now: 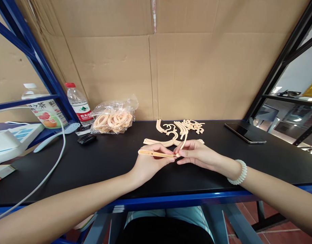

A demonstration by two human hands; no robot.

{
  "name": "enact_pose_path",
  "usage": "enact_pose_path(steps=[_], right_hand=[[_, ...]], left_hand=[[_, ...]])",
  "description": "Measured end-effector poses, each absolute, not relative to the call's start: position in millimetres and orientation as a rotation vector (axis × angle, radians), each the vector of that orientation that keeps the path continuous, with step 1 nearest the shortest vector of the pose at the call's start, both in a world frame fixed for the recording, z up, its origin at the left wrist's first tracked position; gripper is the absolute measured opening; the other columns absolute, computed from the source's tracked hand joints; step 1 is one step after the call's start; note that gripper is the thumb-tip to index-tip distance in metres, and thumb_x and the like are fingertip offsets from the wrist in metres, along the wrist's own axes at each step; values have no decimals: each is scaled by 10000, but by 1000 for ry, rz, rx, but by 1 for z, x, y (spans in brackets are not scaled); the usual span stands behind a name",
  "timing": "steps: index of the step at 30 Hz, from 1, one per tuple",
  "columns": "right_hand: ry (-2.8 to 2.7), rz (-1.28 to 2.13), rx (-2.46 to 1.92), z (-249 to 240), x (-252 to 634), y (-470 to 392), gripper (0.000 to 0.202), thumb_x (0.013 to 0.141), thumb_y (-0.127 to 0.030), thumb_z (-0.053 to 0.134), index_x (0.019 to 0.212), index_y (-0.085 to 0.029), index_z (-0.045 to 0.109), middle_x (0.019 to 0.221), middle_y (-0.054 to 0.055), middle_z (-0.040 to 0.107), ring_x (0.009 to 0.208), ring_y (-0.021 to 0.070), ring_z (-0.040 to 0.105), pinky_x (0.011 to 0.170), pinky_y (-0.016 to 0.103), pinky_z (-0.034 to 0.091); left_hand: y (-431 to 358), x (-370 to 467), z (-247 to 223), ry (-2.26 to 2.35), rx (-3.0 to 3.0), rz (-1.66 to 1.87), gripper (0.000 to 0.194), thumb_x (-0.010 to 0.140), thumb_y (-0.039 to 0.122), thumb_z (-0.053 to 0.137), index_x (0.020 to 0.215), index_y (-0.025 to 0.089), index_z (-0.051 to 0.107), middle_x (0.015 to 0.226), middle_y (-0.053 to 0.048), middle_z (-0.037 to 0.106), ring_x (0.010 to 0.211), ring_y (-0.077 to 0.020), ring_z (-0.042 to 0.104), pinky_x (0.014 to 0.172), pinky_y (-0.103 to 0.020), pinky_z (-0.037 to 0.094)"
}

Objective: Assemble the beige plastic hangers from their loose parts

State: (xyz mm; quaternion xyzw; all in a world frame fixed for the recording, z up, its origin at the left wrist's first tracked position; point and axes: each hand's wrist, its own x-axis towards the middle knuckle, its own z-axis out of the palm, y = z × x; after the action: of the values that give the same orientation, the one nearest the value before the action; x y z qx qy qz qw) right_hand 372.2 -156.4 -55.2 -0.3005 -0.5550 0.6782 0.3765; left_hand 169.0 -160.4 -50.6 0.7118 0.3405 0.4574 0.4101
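My left hand (147, 167) is closed on a peach plastic hanger arm (152, 154), a long flat piece with a slot, held roughly level above the black table. My right hand (200, 156) pinches a thin curved hanger hook (184, 140) of the same colour. The hook's lower end meets the tip of the hanger arm between both sets of fingertips; whether they are joined I cannot tell. Just behind my hands lie more hanger arms (158, 143), partly hidden by my fingers. Beyond them are stacked curved arms (180, 128) and a heap of small hooks (195, 126).
A clear bag (114, 118) of peach plastic parts sits against the cardboard wall. To its left stand a red-capped water bottle (79, 106), a black mouse-like object (86, 139) and a pale brush (56, 136). A white cable (59, 157) crosses the left side. A phone (245, 133) lies at right.
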Motion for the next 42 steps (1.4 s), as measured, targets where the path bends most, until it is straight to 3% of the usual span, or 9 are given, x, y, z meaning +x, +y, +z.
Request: enact_pose_path(steps=[9,22,31,39,42], right_hand=[[-1476,1701,-753,-58,371,-156,189,752,-280,756,847,-129,694,864,50,689,851,158,672,863,323,543],[-1537,1364,-758,-59,358,-156,245,677,-333,799,733,-149,648,680,11,655,640,137,636,659,294,558],[-1567,1237,-755,-60,354,-157,281,692,-384,782,741,-154,628,700,20,650,620,147,641,632,317,573],[-1535,1251,-770,-55,354,-161,337,706,-478,749,808,-162,691,791,50,680,721,174,655,651,306,571],[-1587,1239,-814,-53,354,-161,365,770,-510,675,815,-149,704,756,49,652,684,154,626,617,284,550]], left_hand=[[-160,169,-51,854,1782,1143,140,637,223,812,693,145,709,716,-45,722,662,-180,672,627,-267,548],[-158,171,-53,860,1680,1148,158,623,217,814,681,145,687,712,-42,728,685,-207,697,644,-298,572],[-158,174,-53,781,1509,1079,201,643,259,809,733,135,679,747,-49,732,774,-237,708,786,-368,579],[-153,174,-52,816,1349,1072,231,580,216,839,677,126,650,676,-35,698,682,-179,673,671,-300,557],[-152,173,-52,846,1305,995,233,598,209,831,668,121,626,656,-38,682,661,-147,647,640,-260,529]])
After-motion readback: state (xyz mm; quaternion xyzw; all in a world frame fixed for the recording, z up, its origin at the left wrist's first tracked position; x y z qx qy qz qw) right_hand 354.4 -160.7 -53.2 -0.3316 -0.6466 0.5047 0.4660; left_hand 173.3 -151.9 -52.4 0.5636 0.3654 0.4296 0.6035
